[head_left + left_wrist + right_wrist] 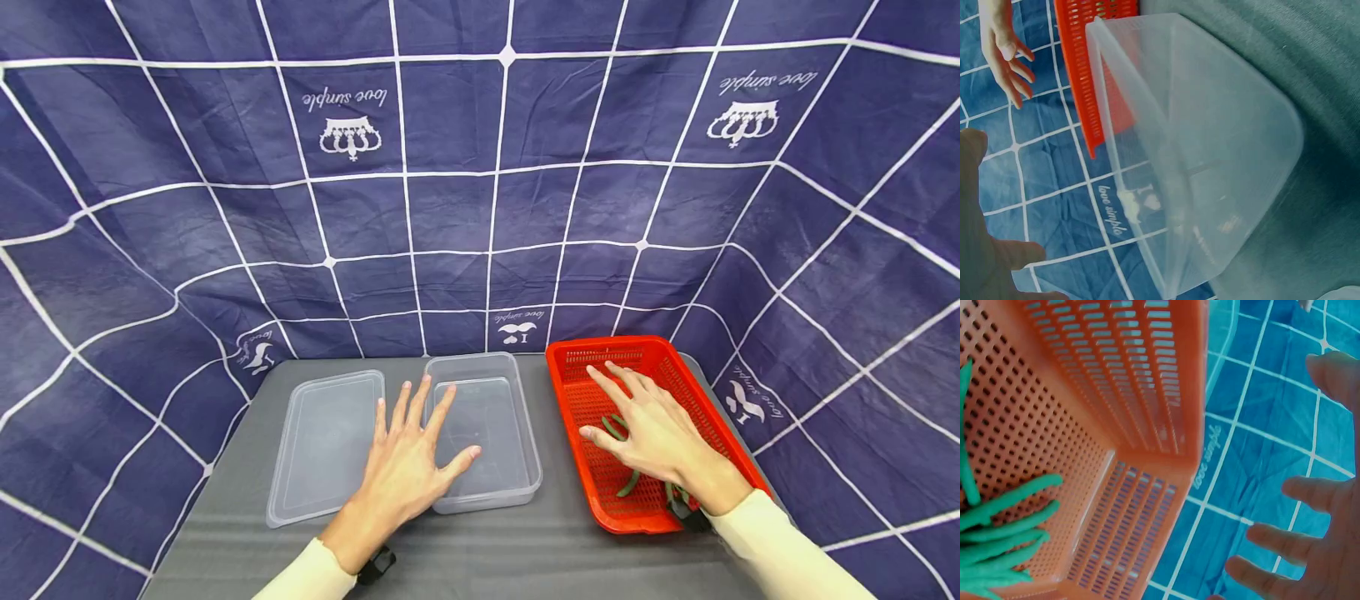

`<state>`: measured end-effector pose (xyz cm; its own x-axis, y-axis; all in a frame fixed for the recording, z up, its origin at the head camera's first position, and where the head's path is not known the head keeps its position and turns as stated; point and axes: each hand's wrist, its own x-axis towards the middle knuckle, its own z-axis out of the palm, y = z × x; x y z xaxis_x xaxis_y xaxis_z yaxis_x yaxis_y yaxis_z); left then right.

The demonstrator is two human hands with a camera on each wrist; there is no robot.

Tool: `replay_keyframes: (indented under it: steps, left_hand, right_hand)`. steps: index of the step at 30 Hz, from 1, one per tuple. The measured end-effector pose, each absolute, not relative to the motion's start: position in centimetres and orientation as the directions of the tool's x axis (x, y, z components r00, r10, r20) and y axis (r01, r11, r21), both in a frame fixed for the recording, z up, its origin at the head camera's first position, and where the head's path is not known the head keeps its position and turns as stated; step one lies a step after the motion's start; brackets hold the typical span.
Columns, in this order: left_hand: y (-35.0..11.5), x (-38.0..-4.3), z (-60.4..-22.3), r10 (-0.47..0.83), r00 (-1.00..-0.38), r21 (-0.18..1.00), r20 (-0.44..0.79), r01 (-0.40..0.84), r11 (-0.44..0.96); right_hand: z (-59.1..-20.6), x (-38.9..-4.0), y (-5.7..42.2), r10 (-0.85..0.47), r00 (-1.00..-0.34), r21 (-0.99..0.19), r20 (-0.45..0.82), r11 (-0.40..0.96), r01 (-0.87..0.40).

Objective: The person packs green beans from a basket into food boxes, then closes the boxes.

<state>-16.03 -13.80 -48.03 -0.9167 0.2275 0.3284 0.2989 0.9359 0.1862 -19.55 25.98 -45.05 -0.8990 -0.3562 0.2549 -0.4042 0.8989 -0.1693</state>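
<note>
Left hand (pixel 405 467), lower centre: fingers were spread, holding nothing, before a clear container (pixel 487 425). Right hand (pixel 660 425), lower right: hung open-fingered, grasping nothing, over a red basket (pixel 588 404). Green pods (pixel 628 485): lay inside the basket, lower right. Translucent lid (pixel 330 450): lay flat, lower left.

Vertical passage is available through the open tops of the clear plastic container (pixel 495 417) and the red perforated basket (pixel 626 524); their raised walls obstruct lateral entry. A narrow strip of grey tabletop (pixel 559 475) separates the two. The plastic lid (pixel 330 450) lies flat, a low obstacle. The grid-patterned cloth (pixel 450 212) limits rearward travel.
</note>
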Motion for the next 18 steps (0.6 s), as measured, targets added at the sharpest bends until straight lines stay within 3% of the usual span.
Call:
replay_keyframes:
  steps: [18]
  left_hand:
    - [-13.6, -16.2, -52.6, 0.193, -0.954, 0.287, 0.231, 0.256, 0.923]
  right_hand:
    - [-45.6, -21.1, 30.4, -0.392, -0.898, -0.151, 0.200, 0.893, -0.424]
